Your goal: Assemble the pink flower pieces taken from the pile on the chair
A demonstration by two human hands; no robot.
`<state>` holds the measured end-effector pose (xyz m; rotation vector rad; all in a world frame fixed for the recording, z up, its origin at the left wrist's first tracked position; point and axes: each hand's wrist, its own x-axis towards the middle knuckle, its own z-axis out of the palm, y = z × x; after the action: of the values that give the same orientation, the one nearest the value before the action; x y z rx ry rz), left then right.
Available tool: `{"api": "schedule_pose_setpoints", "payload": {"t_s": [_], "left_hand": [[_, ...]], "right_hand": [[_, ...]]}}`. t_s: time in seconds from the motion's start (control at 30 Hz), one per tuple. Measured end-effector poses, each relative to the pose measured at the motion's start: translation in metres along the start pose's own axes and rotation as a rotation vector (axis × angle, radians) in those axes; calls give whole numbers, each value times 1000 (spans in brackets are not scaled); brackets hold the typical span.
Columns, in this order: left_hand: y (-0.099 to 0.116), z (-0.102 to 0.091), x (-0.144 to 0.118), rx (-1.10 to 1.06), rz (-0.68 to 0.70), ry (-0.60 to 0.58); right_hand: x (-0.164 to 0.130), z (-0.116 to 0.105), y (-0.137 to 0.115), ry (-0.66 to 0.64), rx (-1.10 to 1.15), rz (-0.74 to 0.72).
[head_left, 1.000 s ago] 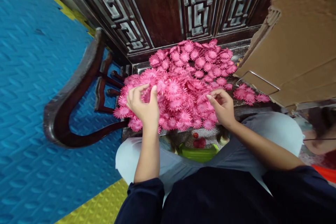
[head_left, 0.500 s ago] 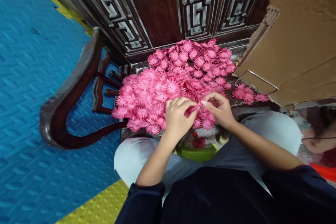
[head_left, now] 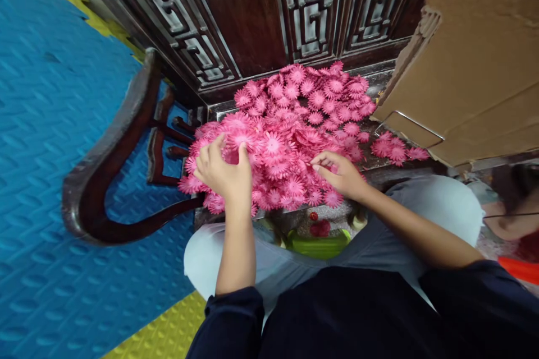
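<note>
A dark carved wooden chair back (head_left: 252,17) with fretwork panels fills twelve o'clock. Its curved armrest (head_left: 113,146) sweeps from ten o'clock down to eight o'clock, joined to the seat by short turned spindles (head_left: 168,137). Blue foam floor mats (head_left: 46,179) cover the nine o'clock side, with a yellow mat (head_left: 164,336) at seven o'clock. A torn cardboard box (head_left: 475,61) leans in at two o'clock, a thin metal wire handle (head_left: 410,122) just against its lower edge. Something green (head_left: 318,244) lies under the seat edge near six o'clock.
</note>
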<state>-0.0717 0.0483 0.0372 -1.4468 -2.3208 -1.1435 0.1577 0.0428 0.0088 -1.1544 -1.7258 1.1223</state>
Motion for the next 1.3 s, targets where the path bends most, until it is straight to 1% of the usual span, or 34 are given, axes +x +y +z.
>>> {"api": "schedule_pose_setpoints", "payload": {"t_s": [0.1,0.17,0.23,0.3,0.33,0.4,0.47,0.5,0.57,0.63,0.73,0.87,1.0,1.1,1.2,1.3], "left_hand": [[3,0,-2,-45,-2,40],[5,0,-3,-70,8,52],[6,0,-4,-90,30,76],[6,0,-4,-105,62,109],[6,0,-5,-113,80,119],[7,0,-6,-131,112,128],[7,0,-7,-152,136,136],[8,-1,-7,-161,145,144],[9,-3,-8,-178,159,159],[10,-5,-8,-190,164,164],[11,-9,-7,-204,166,167],[10,-11,-8,-227,171,165],[17,-10,-15,-244,174,105],[24,-11,-22,-253,191,63],[29,-12,-28,-271,220,55],[30,-13,-31,-267,235,49]], "right_hand": [[8,-14,4,115,-8,-1],[16,-30,9,225,-17,3],[24,-48,18,346,-102,44],[32,-65,29,420,-160,92],[36,-73,35,427,-168,128],[43,-84,49,391,-218,176],[50,-90,64,369,-334,208],[54,-91,71,346,-417,225],[61,-91,87,253,-619,263],[65,-87,101,153,-839,347],[67,-80,118,141,-908,415],[67,-82,128,158,-984,480],[69,-92,130,141,-1023,521],[70,-94,128,144,-1046,534],[72,-90,123,235,-1062,517],[73,-86,115,344,-1036,443]]}}
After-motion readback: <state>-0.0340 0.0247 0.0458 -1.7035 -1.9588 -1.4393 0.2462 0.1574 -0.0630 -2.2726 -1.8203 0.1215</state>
